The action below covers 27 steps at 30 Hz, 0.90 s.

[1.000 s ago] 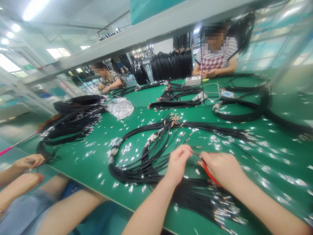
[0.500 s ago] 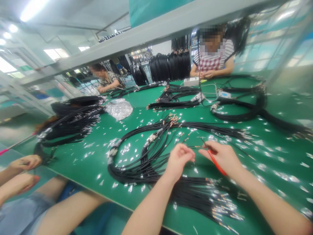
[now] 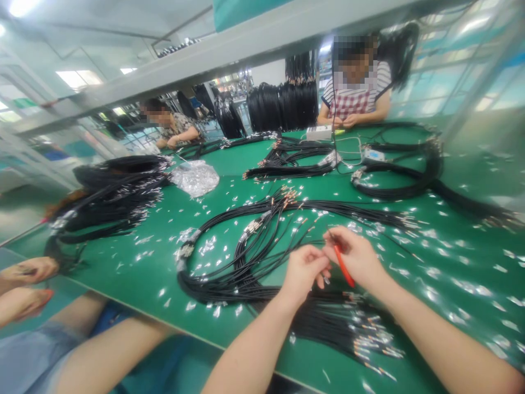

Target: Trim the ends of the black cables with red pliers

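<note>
My left hand is closed in a pinch, fingertips together just left of my right hand; what it pinches is too small to make out. My right hand is closed round a red-handled tool, the red handle running down across the palm. Both hands hover over a looped bundle of thin black cables with metal-tipped ends lying on the green table. More cable ends fan out under my right forearm.
Small shiny clippings litter the table. Other black cable bundles lie at the left and far side, with a clear plastic bag. Two people sit across the table; another person's hands work at my left.
Both hands have drifted up the table and closer together. The red tool sits higher in my right hand, and the view has shifted slightly left.
</note>
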### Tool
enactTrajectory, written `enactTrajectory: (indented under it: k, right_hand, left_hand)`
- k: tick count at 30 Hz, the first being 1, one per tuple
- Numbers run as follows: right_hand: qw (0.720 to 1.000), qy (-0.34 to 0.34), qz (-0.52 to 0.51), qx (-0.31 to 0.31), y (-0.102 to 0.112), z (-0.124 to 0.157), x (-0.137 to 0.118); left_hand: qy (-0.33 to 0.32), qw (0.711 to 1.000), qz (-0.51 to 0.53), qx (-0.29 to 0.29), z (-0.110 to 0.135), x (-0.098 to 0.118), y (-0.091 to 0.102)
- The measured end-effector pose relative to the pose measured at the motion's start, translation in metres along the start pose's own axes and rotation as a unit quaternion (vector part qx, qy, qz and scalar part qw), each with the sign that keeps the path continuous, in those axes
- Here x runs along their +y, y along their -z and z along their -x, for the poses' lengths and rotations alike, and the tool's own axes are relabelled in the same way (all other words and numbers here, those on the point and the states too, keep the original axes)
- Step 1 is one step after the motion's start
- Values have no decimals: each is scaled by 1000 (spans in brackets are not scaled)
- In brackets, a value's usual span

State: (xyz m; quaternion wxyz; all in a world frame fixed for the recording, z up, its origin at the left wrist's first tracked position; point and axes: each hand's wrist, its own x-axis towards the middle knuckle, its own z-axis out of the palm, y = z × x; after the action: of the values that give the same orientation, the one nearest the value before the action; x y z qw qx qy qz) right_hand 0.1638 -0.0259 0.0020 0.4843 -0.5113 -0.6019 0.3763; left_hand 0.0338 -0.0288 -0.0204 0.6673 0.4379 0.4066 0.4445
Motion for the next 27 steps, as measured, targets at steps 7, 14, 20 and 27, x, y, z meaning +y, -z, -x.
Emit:
enactTrajectory:
  k: [7,14,20,27]
  right_hand:
    - [976,-118,-176,40,4,-5,10]
    - [987,-74,-131,60,22,-6,9]
    - [991,-45,-74,104,46,-9,9]
    - [994,-29,-16,103,57,-11,5]
  left_hand:
    - [-3,999,36,5,-2,5,7]
    - [-87,994,-37,52,-12,16,18]
    - [-316,867,-328,205,-34,52,33]
    - [-234,809,-507,-182,-2,2,0]
